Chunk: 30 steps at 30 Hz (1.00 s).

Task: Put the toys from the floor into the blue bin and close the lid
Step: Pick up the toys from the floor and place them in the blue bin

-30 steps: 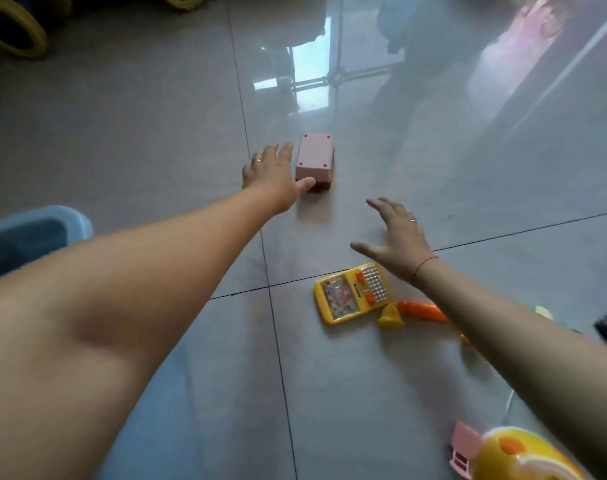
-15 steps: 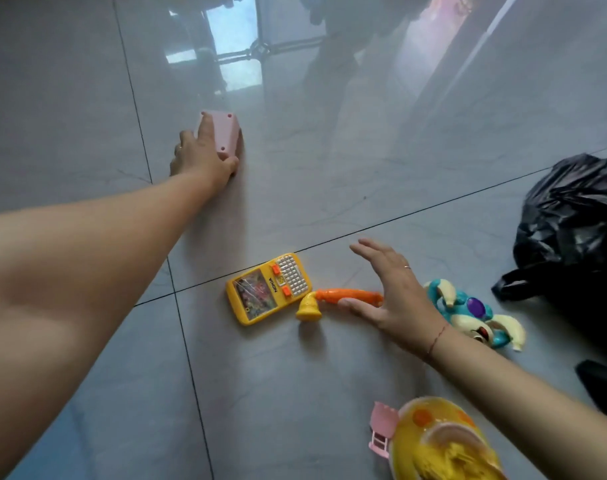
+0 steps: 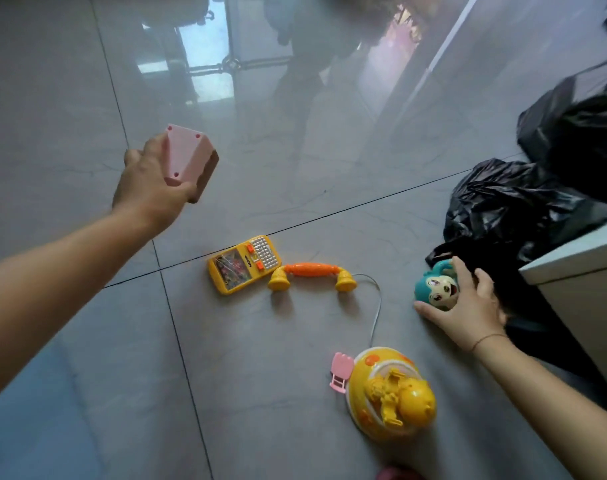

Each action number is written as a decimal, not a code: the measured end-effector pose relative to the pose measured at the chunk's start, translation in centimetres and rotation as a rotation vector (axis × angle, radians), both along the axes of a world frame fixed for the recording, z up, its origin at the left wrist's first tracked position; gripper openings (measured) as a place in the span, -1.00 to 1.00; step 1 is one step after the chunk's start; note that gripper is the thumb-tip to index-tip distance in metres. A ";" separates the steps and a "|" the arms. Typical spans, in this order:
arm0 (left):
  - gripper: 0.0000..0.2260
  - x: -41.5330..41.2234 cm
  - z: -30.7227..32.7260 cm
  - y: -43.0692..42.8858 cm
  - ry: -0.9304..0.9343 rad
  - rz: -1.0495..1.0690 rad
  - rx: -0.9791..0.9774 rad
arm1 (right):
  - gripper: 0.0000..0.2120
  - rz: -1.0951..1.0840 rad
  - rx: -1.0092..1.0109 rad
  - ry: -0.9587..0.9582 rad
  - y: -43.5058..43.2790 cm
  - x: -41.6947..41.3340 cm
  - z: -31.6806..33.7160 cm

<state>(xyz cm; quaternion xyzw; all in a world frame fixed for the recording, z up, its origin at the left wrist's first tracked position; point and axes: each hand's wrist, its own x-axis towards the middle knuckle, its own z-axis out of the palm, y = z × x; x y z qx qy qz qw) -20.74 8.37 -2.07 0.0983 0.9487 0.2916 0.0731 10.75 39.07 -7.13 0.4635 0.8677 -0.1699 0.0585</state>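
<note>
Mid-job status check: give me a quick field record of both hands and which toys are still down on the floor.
left hand: grips pink box, tilted, raised off the floor
right hand: curled round teal monkey toy, next to black bag
untouched on floor: yellow toy phone; orange handset, corded to yellow dome toy; pink piece at the dome toy's edge
blue bin: not clearly in view

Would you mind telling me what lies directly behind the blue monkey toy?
A crumpled black plastic bag lies behind the blue monkey toy. The right hand grips the toy, hiding its right side and the floor there.
</note>
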 end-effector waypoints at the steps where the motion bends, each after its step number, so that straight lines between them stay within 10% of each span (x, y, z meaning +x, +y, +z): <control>1: -0.34 1.1 1.1 -0.6 0.006 -0.005 0.030 | -0.01 -0.021 -0.078 0.028 0.0 0.5 -0.5; 9: -0.32 11.8 8.3 -10.6 0.083 0.058 0.141 | -0.05 -0.160 -0.203 0.249 -3.9 -1.4 0.5; 17: -0.32 19.8 15.7 -25.4 0.269 0.358 0.141 | -0.14 0.374 -0.809 0.699 -21.0 -7.2 13.8; 24: -0.31 24.7 16.2 -34.9 0.193 0.597 0.096 | -0.36 0.751 -1.252 0.457 -38.0 -11.6 19.5; 30: -0.30 26.0 13.4 -35.8 0.168 0.598 0.062 | -0.49 0.788 -1.013 0.341 -45.1 -18.2 17.6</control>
